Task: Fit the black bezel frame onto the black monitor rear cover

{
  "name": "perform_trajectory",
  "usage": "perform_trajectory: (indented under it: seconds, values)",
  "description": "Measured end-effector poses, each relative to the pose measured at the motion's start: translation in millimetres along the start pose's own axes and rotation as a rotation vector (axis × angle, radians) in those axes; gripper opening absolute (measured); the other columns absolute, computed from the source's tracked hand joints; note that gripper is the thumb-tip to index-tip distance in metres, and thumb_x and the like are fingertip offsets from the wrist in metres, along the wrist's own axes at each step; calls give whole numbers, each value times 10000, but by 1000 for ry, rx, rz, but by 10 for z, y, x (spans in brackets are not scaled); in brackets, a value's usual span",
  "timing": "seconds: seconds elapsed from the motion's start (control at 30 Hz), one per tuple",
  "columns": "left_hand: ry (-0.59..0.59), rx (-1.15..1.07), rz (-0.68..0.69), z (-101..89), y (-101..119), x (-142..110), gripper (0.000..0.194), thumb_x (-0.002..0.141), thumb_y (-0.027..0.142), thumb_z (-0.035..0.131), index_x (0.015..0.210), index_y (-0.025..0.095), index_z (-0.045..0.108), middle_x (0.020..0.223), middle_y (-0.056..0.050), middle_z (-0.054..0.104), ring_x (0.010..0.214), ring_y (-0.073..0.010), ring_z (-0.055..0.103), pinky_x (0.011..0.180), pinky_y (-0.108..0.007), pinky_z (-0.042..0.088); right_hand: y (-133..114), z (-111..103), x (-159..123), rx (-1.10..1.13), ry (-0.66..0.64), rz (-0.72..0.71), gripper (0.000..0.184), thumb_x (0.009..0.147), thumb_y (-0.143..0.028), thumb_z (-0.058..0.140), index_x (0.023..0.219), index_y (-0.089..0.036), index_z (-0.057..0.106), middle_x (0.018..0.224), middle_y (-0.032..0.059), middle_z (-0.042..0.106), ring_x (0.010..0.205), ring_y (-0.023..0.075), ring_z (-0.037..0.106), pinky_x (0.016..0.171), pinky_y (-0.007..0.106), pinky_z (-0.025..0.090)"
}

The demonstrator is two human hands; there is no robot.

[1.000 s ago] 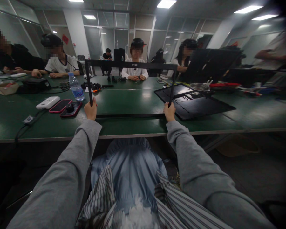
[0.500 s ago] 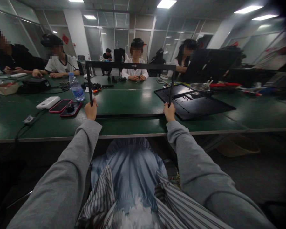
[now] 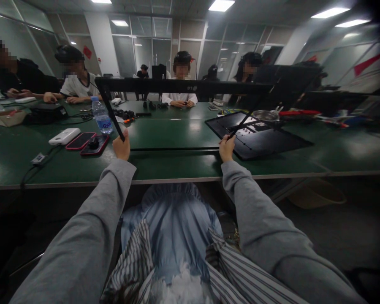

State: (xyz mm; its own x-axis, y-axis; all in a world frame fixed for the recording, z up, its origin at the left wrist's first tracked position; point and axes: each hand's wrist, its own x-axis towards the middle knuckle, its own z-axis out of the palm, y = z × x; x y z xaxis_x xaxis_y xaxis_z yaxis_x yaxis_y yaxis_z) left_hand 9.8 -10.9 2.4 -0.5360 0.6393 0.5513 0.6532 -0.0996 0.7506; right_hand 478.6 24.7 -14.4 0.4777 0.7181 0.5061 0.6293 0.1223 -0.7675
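Presently: left hand [image 3: 121,146] and right hand [image 3: 227,147], grip closed on opposite sides of one thin black frame [image 3: 158,85], tilted over the near middle of the bench [image 3: 177,134]; contact with bench uncertain. Right: black panel [image 3: 274,141], flat. Left: water bottle [image 3: 101,117], upright. Possible faults: frame flexed or cracked, from uneven twisting; bottle toppled, from a leftward swing.

Black frame [image 3: 164,85] before you: pale "LG" letters [image 3: 189,88], round emblem [image 3: 195,88] beside, on top bar, appearing turned about. Water bottle [image 3: 100,113] to your left: label [image 3: 106,125] lettering too blurred for you to read surely. White tag [image 3: 38,159] on cable [image 3: 28,172]: dark print, illegible. Red diamond sign [image 3: 87,52], far wall [image 3: 80,40]: any writing too small to tell.
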Motion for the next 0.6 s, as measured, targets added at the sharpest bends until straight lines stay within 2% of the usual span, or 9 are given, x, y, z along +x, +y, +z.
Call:
perform_trajectory:
  seconds: [0.07, 0.17, 0.3, 0.37, 0.43, 0.53, 0.6]
  values:
    - [-16, 2, 0, 0, 5, -2, 535, 999, 596, 367, 674, 224, 574, 682, -84, 628, 884, -282, 696, 761, -332, 461, 35, 22, 20, 18, 6, 79, 405, 1024, -489, 258, 1147, -167, 471, 855, 123, 691, 833, 266, 665, 913, 466, 482]
    - [-35, 39, -18, 6, -20, 34, 553, 1002, 593, 351, 626, 234, 539, 665, -89, 629, 859, -286, 700, 803, -353, 471, 63, 49, 42, 30, -41, 116, 404, 1009, -534, 322, 1097, -183, 501, 808, 97, 681, 812, 267, 661, 913, 466, 483]
    - [-74, 55, -69, 39, -103, 97, 473, 985, 538, 401, 651, 240, 552, 691, -85, 652, 873, -296, 704, 826, -375, 484, 54, 38, 37, 2, -18, 106, 455, 975, -602, 396, 1048, -185, 563, 890, 140, 698, 907, 299, 670, 922, 460, 484]
    - [-137, 51, -95, 64, -151, 115, 354, 940, 480, 493, 693, 242, 579, 732, -84, 677, 915, -303, 701, 845, -385, 490, 56, 22, 27, -51, -6, 107, 420, 960, -558, 457, 1070, -175, 590, 1011, 180, 709, 1011, 315, 663, 955, 460, 475]
    - [-219, 55, -126, 91, -196, 126, 259, 883, 419, 571, 694, 242, 583, 738, -90, 683, 940, -314, 696, 860, -397, 494, 72, 12, 22, -137, -52, 152, 349, 939, -454, 513, 1099, -160, 613, 1102, 207, 705, 1086, 327, 654, 987, 470, 465]
    - [-292, 66, -166, 125, -249, 136, 237, 827, 367, 624, 637, 245, 552, 665, -92, 649, 908, -326, 695, 846, -410, 505, 107, 15, 24, -256, -156, 220, 331, 900, -343, 565, 1148, -136, 637, 1159, 229, 697, 1127, 344, 650, 1018, 496, 453]
    - [-302, 70, -175, 139, -272, 139, 238, 819, 358, 626, 624, 248, 544, 630, -85, 628, 881, -327, 696, 832, -415, 510, 123, 22, 29, -281, -171, 227, 361, 901, -328, 574, 1194, -127, 638, 1176, 231, 696, 1131, 344, 653, 1031, 503, 449]
